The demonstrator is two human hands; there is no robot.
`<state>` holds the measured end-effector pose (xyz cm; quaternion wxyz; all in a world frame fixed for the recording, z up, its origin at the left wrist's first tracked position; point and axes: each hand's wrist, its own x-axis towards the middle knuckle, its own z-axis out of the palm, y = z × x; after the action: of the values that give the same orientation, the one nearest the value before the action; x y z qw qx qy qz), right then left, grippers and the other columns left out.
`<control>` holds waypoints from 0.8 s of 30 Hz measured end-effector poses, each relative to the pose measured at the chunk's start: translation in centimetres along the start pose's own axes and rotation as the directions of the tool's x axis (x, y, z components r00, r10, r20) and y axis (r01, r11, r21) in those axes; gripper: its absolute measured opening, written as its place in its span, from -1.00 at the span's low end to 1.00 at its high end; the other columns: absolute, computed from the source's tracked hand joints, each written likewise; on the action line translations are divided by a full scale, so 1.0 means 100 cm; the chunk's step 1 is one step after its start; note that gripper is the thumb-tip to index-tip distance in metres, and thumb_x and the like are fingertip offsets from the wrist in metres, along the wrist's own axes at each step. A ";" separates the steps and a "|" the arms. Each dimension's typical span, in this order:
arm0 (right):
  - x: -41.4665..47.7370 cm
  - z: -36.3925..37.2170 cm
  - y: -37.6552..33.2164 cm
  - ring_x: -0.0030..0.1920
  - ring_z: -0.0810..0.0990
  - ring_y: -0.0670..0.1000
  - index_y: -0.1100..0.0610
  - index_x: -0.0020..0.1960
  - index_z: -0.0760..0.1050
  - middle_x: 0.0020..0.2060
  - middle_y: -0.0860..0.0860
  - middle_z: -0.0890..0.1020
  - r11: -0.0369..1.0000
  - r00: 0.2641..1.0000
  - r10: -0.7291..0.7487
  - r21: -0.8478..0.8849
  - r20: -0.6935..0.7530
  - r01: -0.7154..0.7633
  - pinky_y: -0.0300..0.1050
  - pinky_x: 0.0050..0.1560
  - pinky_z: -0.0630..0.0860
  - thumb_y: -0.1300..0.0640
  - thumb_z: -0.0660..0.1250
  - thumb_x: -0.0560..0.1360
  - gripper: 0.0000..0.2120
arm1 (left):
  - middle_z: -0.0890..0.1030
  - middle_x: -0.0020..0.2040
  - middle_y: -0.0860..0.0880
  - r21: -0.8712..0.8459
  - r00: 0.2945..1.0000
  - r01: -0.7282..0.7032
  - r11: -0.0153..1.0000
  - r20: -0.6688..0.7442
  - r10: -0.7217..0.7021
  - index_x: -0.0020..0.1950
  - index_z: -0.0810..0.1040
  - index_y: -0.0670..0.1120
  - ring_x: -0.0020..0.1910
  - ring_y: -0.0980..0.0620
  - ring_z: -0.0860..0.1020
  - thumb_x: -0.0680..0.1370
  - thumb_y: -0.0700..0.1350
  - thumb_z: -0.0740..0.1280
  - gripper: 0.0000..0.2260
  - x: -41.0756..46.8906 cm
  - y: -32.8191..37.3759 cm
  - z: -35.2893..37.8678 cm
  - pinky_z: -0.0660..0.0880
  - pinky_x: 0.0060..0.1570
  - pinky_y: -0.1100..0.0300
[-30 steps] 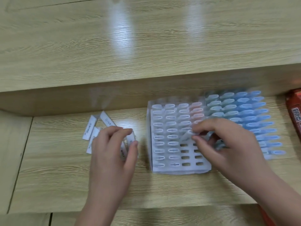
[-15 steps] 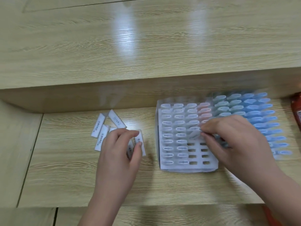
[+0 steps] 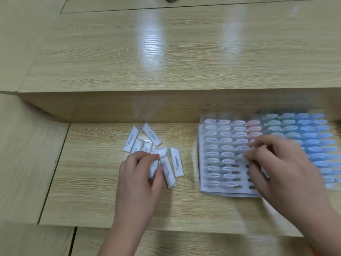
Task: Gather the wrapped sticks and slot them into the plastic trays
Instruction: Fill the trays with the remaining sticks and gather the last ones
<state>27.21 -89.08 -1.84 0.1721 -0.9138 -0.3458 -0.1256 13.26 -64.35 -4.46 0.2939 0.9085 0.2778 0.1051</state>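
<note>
Left hand (image 3: 140, 174) pinches wrapped stick (image 3: 153, 168) at edge of loose sticks (image 3: 151, 134) on wood surface (image 3: 92, 182). Right hand (image 3: 280, 163) over white tray (image 3: 217, 190), fingers curled; blur hides any grip. Blue tray (image 3: 313, 126) alongside, on right.

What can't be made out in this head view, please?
Head view:
- Whether the right hand holds a stick over the white tray: motion blur.
- The blue tray's right side: blurred, cut off by the frame edge.
- Print on the wrapped sticks: too small.
- Sticks beneath the left hand: hidden by it.
</note>
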 end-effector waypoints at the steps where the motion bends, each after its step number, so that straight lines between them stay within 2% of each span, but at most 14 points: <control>1: 0.003 -0.001 -0.007 -0.10 0.52 0.22 0.21 -0.11 0.64 -0.02 0.11 0.62 1.000 0.999 0.015 0.019 -0.034 -0.014 0.03 -0.18 0.46 0.23 0.31 0.46 -0.87 | 0.42 0.11 0.15 -0.011 1.000 0.012 1.000 -0.012 -0.012 0.24 0.61 0.01 0.12 0.20 0.33 0.53 -0.06 0.39 -0.72 0.000 -0.003 -0.001 0.33 0.07 0.18; 4: 0.019 0.002 -0.047 -0.11 0.55 0.18 0.22 -0.05 0.64 -0.07 0.09 0.63 0.994 0.997 -0.026 0.106 -0.070 0.034 0.02 -0.07 0.45 0.26 0.32 0.46 -0.86 | 0.37 0.13 0.16 -0.015 0.998 0.048 0.999 -0.049 -0.049 0.28 0.58 0.01 0.15 0.13 0.36 0.54 -0.09 0.41 -0.70 0.005 -0.012 -0.005 0.36 0.06 0.16; 7: 0.035 0.017 -0.101 -0.10 0.58 0.13 0.13 0.06 0.61 -0.08 0.01 0.64 0.987 0.989 -0.098 0.140 0.109 0.082 0.03 -0.15 0.53 0.13 0.34 0.51 -0.83 | 0.42 0.18 0.05 0.016 0.994 0.100 0.995 -0.053 -0.099 0.28 0.56 -0.01 0.17 0.00 0.41 0.53 -0.09 0.42 -0.68 0.013 -0.022 -0.007 0.37 0.05 0.14; 9: 0.043 0.033 -0.134 0.00 0.56 0.08 0.04 0.23 0.49 0.00 -0.04 0.59 0.995 0.938 -0.042 0.098 0.343 0.009 -0.01 -0.13 0.54 -0.05 0.30 0.52 -0.68 | 0.47 0.20 -0.02 0.045 0.993 0.109 0.993 -0.048 -0.106 0.27 0.59 -0.03 0.17 -0.05 0.42 0.53 -0.06 0.42 -0.69 0.018 -0.028 -0.008 0.35 0.07 0.14; 10: 0.045 0.041 -0.146 0.08 0.52 0.05 0.01 0.35 0.37 0.09 -0.05 0.53 0.996 0.905 0.011 0.074 0.426 -0.047 -0.05 -0.07 0.53 -0.12 0.25 0.55 -0.58 | 0.48 0.19 -0.04 0.047 0.994 0.104 0.994 -0.044 -0.101 0.25 0.60 -0.03 0.16 -0.06 0.42 0.52 -0.04 0.43 -0.69 0.020 -0.031 -0.008 0.34 0.07 0.15; 12: 0.048 0.058 -0.160 0.15 0.47 0.03 0.00 0.48 0.13 0.20 -0.03 0.39 0.990 0.875 0.100 0.044 0.475 -0.137 -0.10 0.01 0.49 -0.18 0.19 0.58 -0.44 | 0.49 0.18 -0.02 0.025 0.994 0.108 0.994 -0.031 -0.107 0.23 0.62 -0.01 0.16 -0.05 0.43 0.51 0.02 0.44 -0.69 0.022 -0.035 -0.009 0.32 0.06 0.17; 15: 0.050 0.075 -0.163 0.21 0.44 0.06 0.11 0.54 0.00 0.26 0.07 0.33 0.976 0.843 0.219 -0.106 0.491 -0.191 -0.13 0.10 0.46 -0.18 0.21 0.58 -0.30 | 0.49 0.13 -0.03 0.044 0.998 0.053 0.998 -0.028 -0.052 0.19 0.65 0.01 0.09 -0.07 0.44 0.48 0.03 0.47 -0.70 0.027 -0.042 -0.009 0.37 -0.01 0.13; 17: 0.050 0.079 -0.161 0.19 0.44 0.07 0.13 0.48 0.11 0.23 0.09 0.36 0.962 0.826 0.269 -0.171 0.496 -0.211 -0.14 0.10 0.44 -0.18 0.22 0.58 -0.37 | 0.50 0.11 -0.06 0.092 1.000 -0.018 0.996 -0.012 0.019 0.15 0.67 0.02 0.05 -0.09 0.45 0.46 0.01 0.49 -0.73 0.030 -0.043 -0.008 0.45 -0.03 0.07; 19: 0.051 0.080 -0.160 0.14 0.47 0.08 0.07 0.37 0.24 0.17 0.06 0.39 0.958 0.821 0.286 -0.148 0.495 -0.245 -0.14 -0.01 0.41 -0.18 0.26 0.56 -0.49 | 0.51 0.10 -0.06 0.127 0.998 -0.065 0.990 -0.001 0.065 0.10 0.68 0.00 0.05 -0.09 0.45 0.46 -0.01 0.50 -0.77 0.033 -0.044 -0.006 0.47 -0.03 0.04; 22: 0.054 0.084 -0.157 0.07 0.52 0.10 0.02 0.35 0.31 0.10 0.05 0.43 0.948 0.806 0.296 -0.057 0.512 -0.312 -0.10 -0.09 0.36 -0.13 0.34 0.52 -0.52 | 0.50 0.04 0.02 0.067 1.000 -0.028 0.997 0.002 0.028 0.02 0.64 0.00 0.03 0.00 0.40 0.48 -0.03 0.46 -0.85 0.038 -0.044 -0.007 0.38 -0.06 0.14; 24: 0.057 0.087 -0.156 0.05 0.53 0.11 0.00 0.35 0.36 0.07 0.04 0.46 0.934 0.812 0.306 0.008 0.497 -0.357 -0.08 -0.11 0.36 -0.09 0.35 0.51 -0.54 | 0.49 -0.08 0.12 -0.001 1.000 0.025 1.000 0.019 -0.025 -0.07 0.58 0.04 -0.04 0.04 0.42 0.50 -0.05 0.44 -0.93 0.040 -0.046 -0.010 0.34 -0.13 0.17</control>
<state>21.77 -71.32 -4.18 0.1442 -0.9519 -0.2191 0.1586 14.18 -58.51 -6.22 0.2986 0.9058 0.2860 0.0929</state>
